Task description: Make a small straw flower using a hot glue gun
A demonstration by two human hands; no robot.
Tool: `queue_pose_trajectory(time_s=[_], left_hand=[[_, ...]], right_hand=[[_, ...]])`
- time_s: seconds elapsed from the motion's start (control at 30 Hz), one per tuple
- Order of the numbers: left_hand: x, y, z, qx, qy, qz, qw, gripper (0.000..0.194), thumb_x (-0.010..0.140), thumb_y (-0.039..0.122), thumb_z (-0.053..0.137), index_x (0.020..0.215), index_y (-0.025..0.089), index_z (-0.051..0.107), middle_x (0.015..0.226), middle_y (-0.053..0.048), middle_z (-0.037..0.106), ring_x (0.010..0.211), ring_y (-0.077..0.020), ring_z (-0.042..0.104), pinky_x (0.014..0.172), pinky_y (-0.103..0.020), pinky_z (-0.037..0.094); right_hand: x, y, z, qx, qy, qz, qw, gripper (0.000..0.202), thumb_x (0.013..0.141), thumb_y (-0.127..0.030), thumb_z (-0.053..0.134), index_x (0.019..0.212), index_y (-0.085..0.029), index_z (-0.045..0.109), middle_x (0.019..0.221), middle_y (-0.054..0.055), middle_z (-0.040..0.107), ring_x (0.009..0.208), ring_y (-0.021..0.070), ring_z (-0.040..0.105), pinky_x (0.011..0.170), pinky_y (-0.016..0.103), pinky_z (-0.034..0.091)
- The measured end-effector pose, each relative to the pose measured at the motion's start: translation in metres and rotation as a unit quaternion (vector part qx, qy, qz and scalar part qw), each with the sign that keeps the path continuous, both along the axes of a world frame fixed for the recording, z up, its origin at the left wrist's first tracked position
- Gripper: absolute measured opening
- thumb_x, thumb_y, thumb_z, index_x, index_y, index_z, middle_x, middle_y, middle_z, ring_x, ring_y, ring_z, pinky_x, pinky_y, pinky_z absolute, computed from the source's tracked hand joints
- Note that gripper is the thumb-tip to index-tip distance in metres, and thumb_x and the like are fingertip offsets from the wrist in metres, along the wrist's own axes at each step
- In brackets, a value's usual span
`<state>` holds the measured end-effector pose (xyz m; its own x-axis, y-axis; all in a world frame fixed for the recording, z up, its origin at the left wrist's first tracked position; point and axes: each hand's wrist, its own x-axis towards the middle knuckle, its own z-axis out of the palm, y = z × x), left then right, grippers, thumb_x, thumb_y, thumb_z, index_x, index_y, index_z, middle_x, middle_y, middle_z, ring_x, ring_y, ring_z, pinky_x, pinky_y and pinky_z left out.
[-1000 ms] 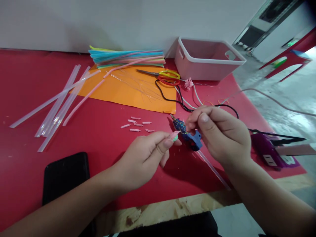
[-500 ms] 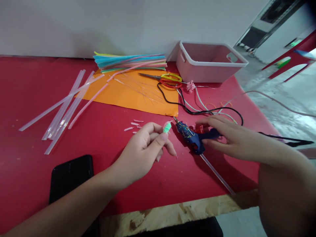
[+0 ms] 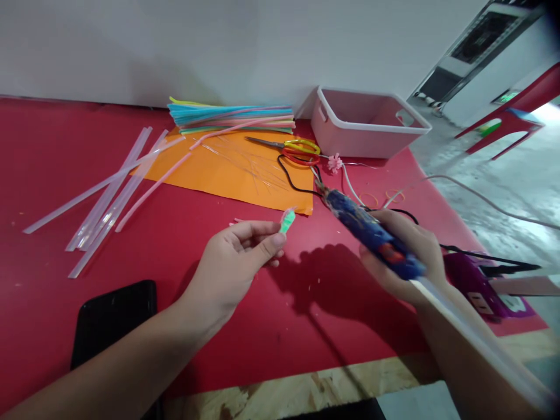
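Left hand point(image 3: 236, 256) pinches a small green-and-pink piece point(image 3: 287, 221) between thumb and fingers, above mid-table point(image 3: 271, 344). Right hand point(image 3: 406, 251) is wrapped round the glue gun point(image 3: 359, 224), toward the table's right edge, nozzle point(image 3: 321, 188) apart from the piece. Looks like glue prep; next move calls for a steady pinch, nozzle angled to the piece, fingertips clear.

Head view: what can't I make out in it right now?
All in the head view:
Small green piece: its lower end, hidden by the fingers of the left hand.
Pink snippets: their number, hidden by the left hand.
Glue gun: nozzle details, blurred; part of its body, covered by the right hand.
Black phone: part, covered by the left forearm.
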<state>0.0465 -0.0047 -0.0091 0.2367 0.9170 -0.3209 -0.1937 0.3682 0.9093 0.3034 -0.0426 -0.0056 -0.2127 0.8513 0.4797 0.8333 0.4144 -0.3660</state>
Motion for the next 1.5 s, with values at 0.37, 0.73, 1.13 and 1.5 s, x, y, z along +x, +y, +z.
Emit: queue_pose_trajectory(time_s=[0.37,0.73,1.13,1.5], left_hand=[[0.001,-0.004,0.003,0.092,0.038,0.036,0.994,0.016,0.078,0.028,0.083,0.081,0.019,0.07,0.072,0.005,0.07,0.065,-0.0045,0.063,0.06,-0.011,0.049],[0.002,-0.005,0.004,0.182,0.1,0.025,0.978,0.012,0.078,0.02,0.078,0.078,0.02,0.066,0.076,0.003,0.072,0.073,-0.009,0.068,0.068,-0.016,0.054],[-0.002,-0.008,0.002,0.222,0.167,0.028,0.96,0.008,0.081,0.024,0.077,0.079,0.021,0.07,0.077,0.003,0.074,0.07,-0.0095,0.069,0.06,-0.016,0.051],[-0.002,-0.01,0.002,0.256,0.235,0.032,0.937,0.009,0.083,0.027,0.075,0.081,0.02,0.07,0.083,0.0,0.074,0.076,-0.0133,0.07,0.067,-0.02,0.055]], right_hand=[[-0.017,-0.006,0.005,0.038,0.043,0.106,0.993,0.014,0.076,-0.015,0.055,0.088,-0.023,0.053,0.067,0.0,0.058,0.052,0.013,0.055,0.045,0.026,0.043],[-0.014,-0.005,0.002,0.069,0.047,0.124,0.989,0.018,0.075,-0.015,0.06,0.092,-0.02,0.06,0.085,0.007,0.061,0.077,0.0216,0.062,0.064,0.036,0.052],[-0.013,-0.008,0.003,0.077,0.034,0.123,0.989,0.017,0.073,-0.015,0.057,0.09,-0.019,0.058,0.084,0.006,0.059,0.077,0.0201,0.061,0.064,0.034,0.05],[-0.014,-0.008,0.004,0.066,0.031,0.132,0.989,0.021,0.072,-0.015,0.058,0.092,-0.021,0.056,0.082,0.007,0.057,0.074,0.0228,0.06,0.06,0.036,0.05]])
